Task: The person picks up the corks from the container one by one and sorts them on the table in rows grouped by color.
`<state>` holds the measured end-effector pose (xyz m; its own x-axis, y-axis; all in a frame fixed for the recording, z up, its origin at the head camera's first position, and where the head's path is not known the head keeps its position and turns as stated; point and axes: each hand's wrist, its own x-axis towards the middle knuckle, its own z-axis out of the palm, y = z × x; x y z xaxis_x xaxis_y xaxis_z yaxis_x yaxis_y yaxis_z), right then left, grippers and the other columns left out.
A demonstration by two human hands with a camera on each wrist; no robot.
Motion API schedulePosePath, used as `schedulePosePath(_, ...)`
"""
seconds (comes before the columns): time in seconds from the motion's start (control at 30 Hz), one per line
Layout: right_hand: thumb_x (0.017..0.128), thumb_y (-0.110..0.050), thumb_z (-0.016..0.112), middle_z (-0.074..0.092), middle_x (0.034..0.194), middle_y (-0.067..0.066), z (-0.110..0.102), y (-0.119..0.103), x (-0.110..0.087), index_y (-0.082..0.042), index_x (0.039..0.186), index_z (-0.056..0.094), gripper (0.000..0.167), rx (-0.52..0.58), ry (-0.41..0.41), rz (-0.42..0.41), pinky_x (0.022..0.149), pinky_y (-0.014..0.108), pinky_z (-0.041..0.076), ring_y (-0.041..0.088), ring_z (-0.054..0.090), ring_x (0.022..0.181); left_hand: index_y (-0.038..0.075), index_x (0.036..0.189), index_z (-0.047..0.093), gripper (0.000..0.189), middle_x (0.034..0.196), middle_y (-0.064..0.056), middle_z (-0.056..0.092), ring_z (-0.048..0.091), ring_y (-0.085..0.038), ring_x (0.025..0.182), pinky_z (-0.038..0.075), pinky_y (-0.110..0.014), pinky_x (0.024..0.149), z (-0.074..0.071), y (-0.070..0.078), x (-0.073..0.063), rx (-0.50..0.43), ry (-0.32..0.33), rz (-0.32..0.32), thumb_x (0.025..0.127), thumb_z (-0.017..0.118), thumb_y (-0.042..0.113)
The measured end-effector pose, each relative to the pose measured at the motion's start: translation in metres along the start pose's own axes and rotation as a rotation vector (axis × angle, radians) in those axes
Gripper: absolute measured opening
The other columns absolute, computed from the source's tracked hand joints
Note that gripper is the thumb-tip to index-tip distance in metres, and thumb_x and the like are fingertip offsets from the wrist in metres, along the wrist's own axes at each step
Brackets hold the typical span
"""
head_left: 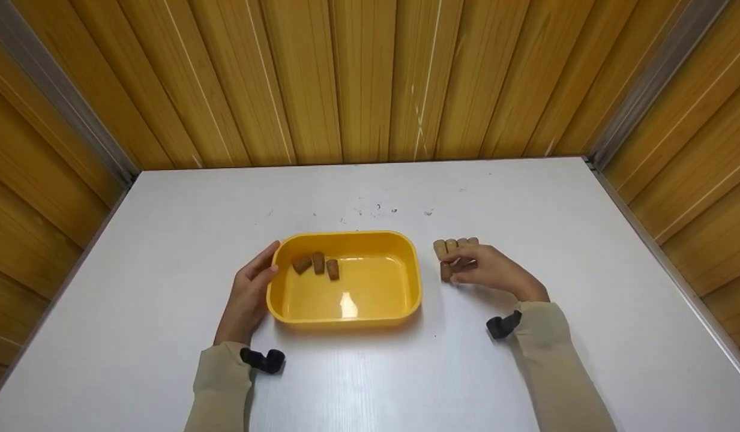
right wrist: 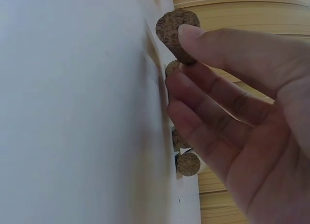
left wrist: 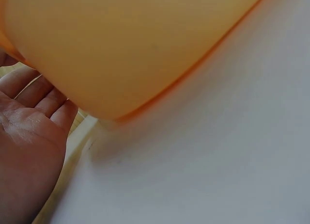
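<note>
My right hand pinches a dark brown tapered cork stopper between thumb and fingertips, to the right of the yellow plastic tub. In the right wrist view the thumb lies over the speckled cork's wide end, and the other fingers curve loosely below. Just beyond this hand stands a row of several lighter corks, partly hidden by it. Three brown corks lie at the far left inside the tub. Against the tub's left side rests my left hand, fingers relaxed along the outer wall, thumb at the rim.
The white table has small dark marks behind the tub. Yellow wood-patterned panels close off its back and both sides. Each wrist carries a black camera mount.
</note>
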<state>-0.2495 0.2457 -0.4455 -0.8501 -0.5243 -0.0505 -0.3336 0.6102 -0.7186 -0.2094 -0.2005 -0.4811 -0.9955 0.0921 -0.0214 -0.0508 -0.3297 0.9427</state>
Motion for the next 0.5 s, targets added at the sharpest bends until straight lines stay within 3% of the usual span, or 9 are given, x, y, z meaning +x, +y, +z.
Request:
schedulePosePath(0.33, 0.083, -0.014, 0.073, 0.066, 0.106, 0.007, -0.0002, -0.0032, -0.0011, -0.008, 0.12, 0.067, 0.038, -0.004, -0.002, 0.048, 0.085, 0.025, 0.053, 0.022, 0.061, 0.099, 0.006, 0.149, 0.034, 0.053, 0.156, -0.004, 0.033, 0.031, -0.014, 0.144, 0.037, -0.019, 0.11, 0.0001, -0.0003, 0.0, -0.007, 0.005, 0.009, 0.098, 0.048, 0.005)
schedulePosePath(0.5, 0.084, -0.016, 0.073, 0.067, 0.106, 0.007, 0.0007, -0.0019, -0.001, -0.008, 0.12, 0.067, 0.038, -0.003, -0.007, 0.066, 0.088, 0.032, 0.053, 0.021, 0.061, 0.098, 0.005, 0.15, 0.031, 0.054, 0.156, -0.004, 0.032, 0.03, -0.015, 0.145, 0.038, -0.018, 0.109, 0.0002, -0.0001, -0.0003, 0.0, 0.0, 0.003, 0.098, 0.048, 0.005)
